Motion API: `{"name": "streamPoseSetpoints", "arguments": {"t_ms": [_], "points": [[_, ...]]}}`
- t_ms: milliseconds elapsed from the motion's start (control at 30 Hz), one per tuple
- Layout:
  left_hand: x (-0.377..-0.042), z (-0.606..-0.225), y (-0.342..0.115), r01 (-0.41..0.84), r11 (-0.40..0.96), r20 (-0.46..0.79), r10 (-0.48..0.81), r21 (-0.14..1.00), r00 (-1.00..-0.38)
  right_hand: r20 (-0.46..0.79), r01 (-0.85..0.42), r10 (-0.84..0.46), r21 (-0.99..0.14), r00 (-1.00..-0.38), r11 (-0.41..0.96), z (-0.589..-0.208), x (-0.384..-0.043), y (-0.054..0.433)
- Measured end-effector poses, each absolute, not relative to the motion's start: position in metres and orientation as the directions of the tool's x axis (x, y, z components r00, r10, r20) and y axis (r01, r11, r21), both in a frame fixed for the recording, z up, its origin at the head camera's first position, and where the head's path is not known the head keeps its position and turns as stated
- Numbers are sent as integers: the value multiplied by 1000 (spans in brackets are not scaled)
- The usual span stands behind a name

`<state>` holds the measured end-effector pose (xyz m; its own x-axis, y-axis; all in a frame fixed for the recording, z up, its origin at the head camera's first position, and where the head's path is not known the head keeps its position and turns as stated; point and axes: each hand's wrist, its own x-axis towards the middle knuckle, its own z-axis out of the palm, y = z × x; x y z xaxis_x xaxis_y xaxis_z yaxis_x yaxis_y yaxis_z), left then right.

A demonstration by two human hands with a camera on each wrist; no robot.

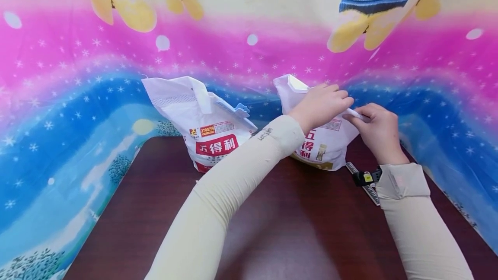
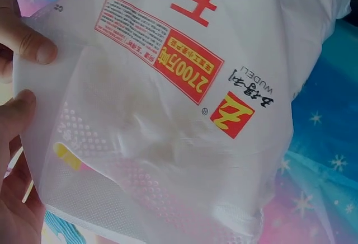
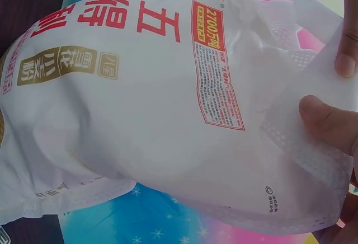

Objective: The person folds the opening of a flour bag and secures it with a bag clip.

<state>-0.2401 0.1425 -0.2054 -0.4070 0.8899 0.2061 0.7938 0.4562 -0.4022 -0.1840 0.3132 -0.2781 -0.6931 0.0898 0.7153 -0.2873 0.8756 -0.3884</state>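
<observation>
Dark table (image 1: pixel 268 232) low in the frame; right of centre, the right hand (image 1: pixel 376 129) and left hand (image 1: pixel 323 103) both pinch the folded top (image 1: pixel 357 115) of a plump, creased white bag (image 1: pixel 335 139), red characters and gold label (image 3: pixel 61 66) showing! Left of centre, a second bag (image 1: pixel 177 113) wears a blue clip (image 1: pixel 233 110); behind, snowflake cloth (image 1: pixel 218 46).

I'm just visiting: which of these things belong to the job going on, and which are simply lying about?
Seemingly in the job:
the right-hand bag
the left hand, pinching its top
the right hand, pinching there too

Seemingly just lying about, for now:
the other bag, untouched
the blue clip on its top
the grey strip on the table
</observation>
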Motion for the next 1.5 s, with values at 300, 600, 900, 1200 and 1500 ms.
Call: {"name": "streamPoseSetpoints", "arguments": {"t_ms": [300,600,900,1200,1500], "points": [[-243,-204,137,773,430,236,903,-466,-360,695,-278,98,-406,-712,871,-278,-183,312],[-245,-196,130,761,439,237,898,-478,-370,722,-282,75,-361,-688,889,-280,-180,314],[-246,-186,125,778,489,237,872,-393,-428,704,-259,68,-347,-707,901,-280,-177,315],[-245,-180,126,776,549,256,835,-312,-488,652,-241,80,-388,-754,890,-281,-168,318],[-246,-169,121,768,576,240,816,-280,-525,667,-252,60,-362,-743,897,-279,-160,320]]}}
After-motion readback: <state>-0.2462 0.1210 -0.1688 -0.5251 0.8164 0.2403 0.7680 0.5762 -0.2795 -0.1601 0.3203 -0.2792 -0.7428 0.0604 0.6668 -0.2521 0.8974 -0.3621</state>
